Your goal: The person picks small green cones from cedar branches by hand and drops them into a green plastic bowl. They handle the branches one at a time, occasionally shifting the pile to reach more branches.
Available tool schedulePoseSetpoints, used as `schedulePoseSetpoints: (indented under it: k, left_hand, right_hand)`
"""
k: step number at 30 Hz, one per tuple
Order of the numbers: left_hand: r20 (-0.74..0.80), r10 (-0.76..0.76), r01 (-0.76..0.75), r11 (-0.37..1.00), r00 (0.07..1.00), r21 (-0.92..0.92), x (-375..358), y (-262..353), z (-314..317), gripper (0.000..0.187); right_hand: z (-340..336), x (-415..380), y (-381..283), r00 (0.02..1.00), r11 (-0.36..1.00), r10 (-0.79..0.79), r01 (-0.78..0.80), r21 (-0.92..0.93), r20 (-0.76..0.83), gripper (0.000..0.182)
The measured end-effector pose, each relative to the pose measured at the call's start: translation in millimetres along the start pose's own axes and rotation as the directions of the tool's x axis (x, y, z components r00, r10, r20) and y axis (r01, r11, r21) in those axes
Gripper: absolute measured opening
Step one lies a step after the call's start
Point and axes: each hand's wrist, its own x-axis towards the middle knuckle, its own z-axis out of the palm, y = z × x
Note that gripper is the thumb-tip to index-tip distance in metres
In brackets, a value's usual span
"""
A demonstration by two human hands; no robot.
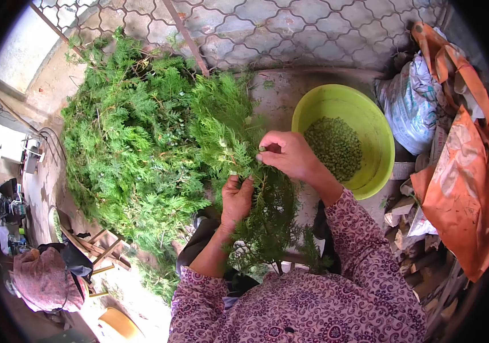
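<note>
A leafy green branch (267,223) lies across my lap, its top reaching up between my hands. My left hand (237,201) is closed on this branch, thumb and fingertips pressed together at its foliage. Just up and to the right, my right hand (290,154) pinches a small green thing at the sprigs, too small to make out well. Beside my right hand stands a yellow-green basin (378,137) with many small round green cones (336,148) in it. A large heap of cut green branches (136,143) spreads out to the left, touching the branch tips near my hands.
A wire mesh fence (290,26) runs along the back. White sacks (410,106) and an orange sheet (456,200) are at the right, above split wood (424,266). At the lower left are a wooden frame (98,251), a cloth-covered item (47,280) and a yellow container (120,324).
</note>
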Motion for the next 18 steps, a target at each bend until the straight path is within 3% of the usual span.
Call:
schedulePoseSetpoints:
  k: [2, 4, 5, 6, 7, 8, 10, 11, 12, 14, 16, 18]
  left_hand:
    - [0.006, -0.012, 0.012, 1.000, 1.000, -0.015, -1, 2, 1, 0.007]
    - [0.012, -0.023, 0.023, 0.999, 1.000, -0.029, -2, 2, 3, 0.008]
    - [0.027, -0.011, 0.012, 0.999, 1.000, -0.029, -4, 1, 3, 0.007]
    - [0.037, 0.001, 0.000, 1.000, 0.999, -0.031, -6, 0, 3, 0.007]
    - [0.055, 0.048, -0.048, 0.999, 0.997, 0.000, -5, 1, 2, 0.007]
    - [0.050, 0.051, -0.051, 0.999, 0.997, -0.001, -5, 1, 2, 0.007]
    - [0.089, 0.065, -0.051, 0.988, 0.994, -0.149, -6, -1, 2, 0.010]
    - [0.089, 0.065, -0.051, 0.987, 0.994, -0.149, -5, -2, 3, 0.010]
    - [0.061, 0.049, -0.041, 0.992, 0.997, -0.122, -4, -3, 3, 0.011]
    - [0.031, 0.032, -0.029, 0.995, 0.999, -0.094, -3, -4, 7, 0.011]
    - [-0.003, 0.039, -0.039, 0.998, 0.999, -0.043, -3, -1, 14, 0.011]
    - [-0.009, 0.038, -0.038, 0.999, 0.999, -0.031, -3, -2, 14, 0.010]
  right_hand:
    - [2, -1, -1, 0.999, 1.000, -0.005, 0.006, 0.022, -0.036, 0.017]
    - [4, 0, -1, 0.992, 0.912, 0.114, -0.122, 0.392, 0.044, 0.013]
    - [-2, 5, 8, 0.993, 0.912, 0.113, -0.122, 0.391, 0.046, 0.013]
    - [-14, 12, 26, 0.991, 0.670, -0.008, -0.091, 0.737, 0.130, 0.011]
    - [-23, 16, 36, 0.976, 0.301, -0.150, -0.107, 0.948, 0.158, 0.009]
    - [-29, 16, 35, 0.975, 0.302, -0.154, -0.111, 0.947, 0.163, 0.009]
    - [-42, 14, 20, 0.987, 0.273, 0.124, -0.137, 0.952, 0.107, 0.006]
    - [-36, 10, 3, 0.980, 0.341, 0.165, -0.160, 0.927, 0.108, 0.006]
    - [-30, 9, -2, 0.980, 0.341, 0.166, -0.159, 0.927, 0.107, 0.006]
    - [-20, 7, -7, 0.980, 0.467, 0.071, -0.198, 0.861, 0.187, 0.008]
    - [-14, 5, -9, 0.973, 0.467, 0.045, -0.221, 0.856, 0.226, 0.008]
    - [-8, 2, -11, 0.945, 0.722, 0.131, -0.298, 0.625, 0.299, 0.008]
